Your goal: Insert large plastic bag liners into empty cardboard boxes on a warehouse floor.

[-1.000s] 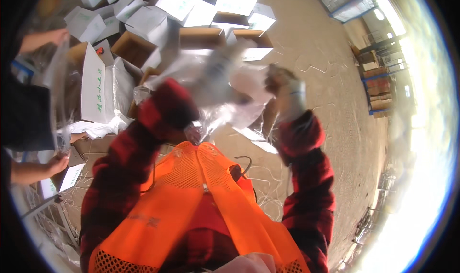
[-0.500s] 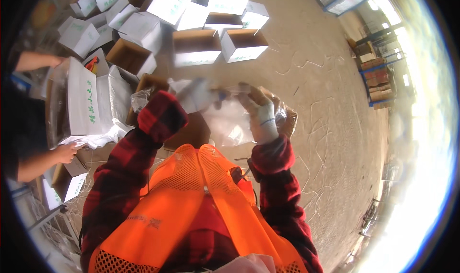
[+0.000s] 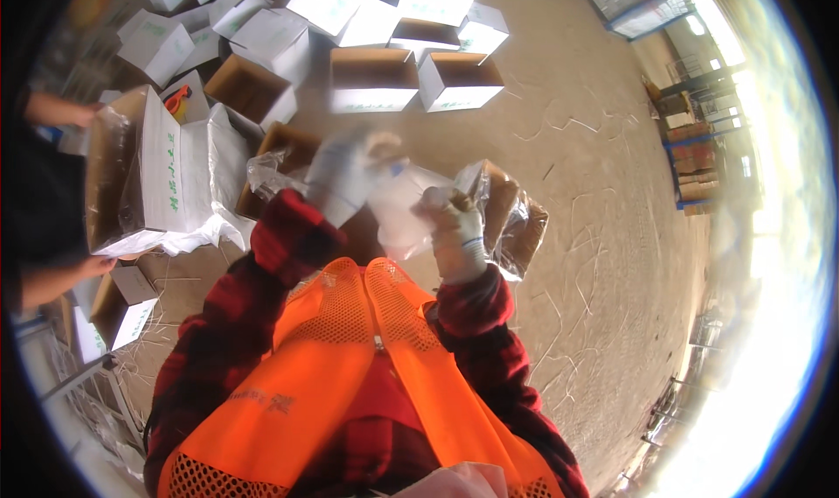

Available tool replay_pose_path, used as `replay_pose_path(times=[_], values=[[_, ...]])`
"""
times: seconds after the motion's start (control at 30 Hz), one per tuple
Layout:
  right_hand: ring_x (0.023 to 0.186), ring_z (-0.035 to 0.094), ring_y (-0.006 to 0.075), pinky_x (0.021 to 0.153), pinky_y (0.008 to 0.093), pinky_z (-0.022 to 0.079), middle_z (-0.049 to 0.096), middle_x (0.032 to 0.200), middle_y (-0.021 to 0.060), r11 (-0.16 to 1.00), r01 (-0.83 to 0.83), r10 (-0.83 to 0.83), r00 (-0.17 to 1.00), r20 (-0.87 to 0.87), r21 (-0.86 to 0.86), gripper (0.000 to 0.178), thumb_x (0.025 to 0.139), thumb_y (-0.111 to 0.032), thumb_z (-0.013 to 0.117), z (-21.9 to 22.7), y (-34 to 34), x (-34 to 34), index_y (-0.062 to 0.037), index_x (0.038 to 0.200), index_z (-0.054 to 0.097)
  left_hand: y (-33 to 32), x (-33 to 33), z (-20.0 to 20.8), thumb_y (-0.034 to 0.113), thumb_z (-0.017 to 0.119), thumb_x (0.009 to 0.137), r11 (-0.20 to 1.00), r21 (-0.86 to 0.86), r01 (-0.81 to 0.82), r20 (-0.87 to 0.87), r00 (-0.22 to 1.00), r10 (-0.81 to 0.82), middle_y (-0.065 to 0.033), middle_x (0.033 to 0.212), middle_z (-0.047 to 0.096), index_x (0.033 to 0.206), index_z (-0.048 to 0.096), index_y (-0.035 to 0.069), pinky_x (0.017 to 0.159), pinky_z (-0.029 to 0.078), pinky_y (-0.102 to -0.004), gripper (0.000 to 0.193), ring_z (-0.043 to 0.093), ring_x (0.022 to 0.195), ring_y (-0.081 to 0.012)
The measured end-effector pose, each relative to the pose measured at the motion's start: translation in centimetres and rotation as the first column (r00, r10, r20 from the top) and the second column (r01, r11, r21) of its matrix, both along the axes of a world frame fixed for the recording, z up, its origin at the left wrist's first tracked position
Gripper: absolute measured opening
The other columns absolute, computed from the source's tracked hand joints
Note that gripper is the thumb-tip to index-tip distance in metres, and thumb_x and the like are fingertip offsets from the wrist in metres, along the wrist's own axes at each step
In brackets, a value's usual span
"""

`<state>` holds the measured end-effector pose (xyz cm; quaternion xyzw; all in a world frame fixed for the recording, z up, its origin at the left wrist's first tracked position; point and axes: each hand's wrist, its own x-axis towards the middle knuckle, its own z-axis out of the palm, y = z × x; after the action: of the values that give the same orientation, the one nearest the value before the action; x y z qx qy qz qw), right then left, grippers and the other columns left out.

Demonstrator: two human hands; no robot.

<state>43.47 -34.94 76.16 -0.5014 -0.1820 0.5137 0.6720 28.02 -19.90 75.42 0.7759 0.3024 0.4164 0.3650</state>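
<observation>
- We see a thin, translucent white plastic bag between our white-gloved left hand and right hand, its length sloping bodyward from the fingers.
- Right fingers pinch its right edge.
- Left fingers blur at its upper left; we cannot tell their grip.
- Just right of the right fingers: a plastic-lined brown cardboard box.

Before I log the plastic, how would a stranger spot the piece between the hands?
Find the orange vest. Just above it, look between left hand and right hand. That plastic sheet is milky white, unlike the clear plastic beside the left hand.
</observation>
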Motion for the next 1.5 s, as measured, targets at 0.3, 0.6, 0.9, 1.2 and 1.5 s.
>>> replay_pose_path(times=[0.3, 0.6, 0.9, 1.2, 1.5], values=[[0.063, 0.054, 0.009, 0.056, 0.0247, 0.041, 0.067, 0.08, 0.0024, 0.999, -0.052, 0.051, 0.995, 0.082, 0.004, 0.035, 0.106, -0.038, 0.069, 1.5, 1.5, -4.5, -0.0037, 0.096, 0.07, -5.2, -1.7, -0.8, 0.008, 0.074, 0.1, 0.788, -0.514, 0.338, 0.407, 0.905, -0.123, -0.0051, 0.106, 0.073, 0.114, 0.07, 0.001, 0.083, 0.058, -0.0282, 0.016, 0.071, 0.093, -0.0124], [0.068, 0.057, 0.0098, 0.059, 0.025, 0.041, 0.069, 0.085, 0.0028, 0.995, -0.092, 0.094, 0.995, 0.04, -0.049, 0.042, 0.1, -0.047, 0.074, -0.5, 1.5, -6.6, -0.0053, 0.098, 0.07, -4.4, -4.5, -5.8, 0.019, 0.065, 0.108, 0.714, -0.611, 0.342, 0.359, 0.924, -0.134, -0.0007, 0.095, 0.07, 0.112, 0.071, 0.001, 0.078, 0.055, -0.0268, 0.018, 0.066, 0.081, -0.0089], [0.087, 0.069, 0.0127, 0.079, 0.0266, 0.057, 0.072, 0.093, 0.0036, 0.986, -0.096, 0.108, 0.99, 0.089, -0.136, 0.023, 0.102, -0.028, 0.076, 1.0, 1.2, -7.8, -0.0059, 0.102, 0.069, -4.7, -5.5, -5.2, 0.028, 0.062, 0.111, 0.736, -0.601, 0.313, 0.441, 0.897, -0.021, 0.0, 0.101, 0.07, 0.116, 0.07, 0.003, 0.086, 0.055, -0.0282, 0.027, 0.066, 0.091, -0.0084], [0.082, 0.065, 0.0122, 0.081, 0.0296, 0.056, 0.07, 0.09, 0.0035, 0.993, 0.093, -0.093, 0.996, 0.005, -0.07, 0.013, 0.102, -0.016, 0.073, 1.4, 0.8, -9.9, -0.004, 0.1, 0.068, -5.7, -7.0, -1.0, 0.027, 0.069, 0.107, 0.564, -0.667, 0.486, 0.56, 0.827, -0.051, -0.0044, 0.106, 0.075, 0.117, 0.071, 0.004, 0.094, 0.059, -0.0315, 0.025, 0.072, 0.098, -0.0127], [0.087, 0.067, 0.0149, 0.084, 0.0314, 0.056, 0.071, 0.094, 0.005, 0.99, 0.132, -0.132, 0.991, -0.014, -0.047, 0.015, 0.099, -0.014, 0.077, -1.6, 0.4, -8.1, -0.0028, 0.106, 0.071, -4.8, -5.4, -8.4, 0.026, 0.068, 0.108, 0.622, -0.763, 0.178, 0.301, 0.948, 0.098, -0.0007, 0.098, 0.073, 0.111, 0.073, 0.006, 0.084, 0.058, -0.0262, 0.02, 0.069, 0.087, -0.0093]])
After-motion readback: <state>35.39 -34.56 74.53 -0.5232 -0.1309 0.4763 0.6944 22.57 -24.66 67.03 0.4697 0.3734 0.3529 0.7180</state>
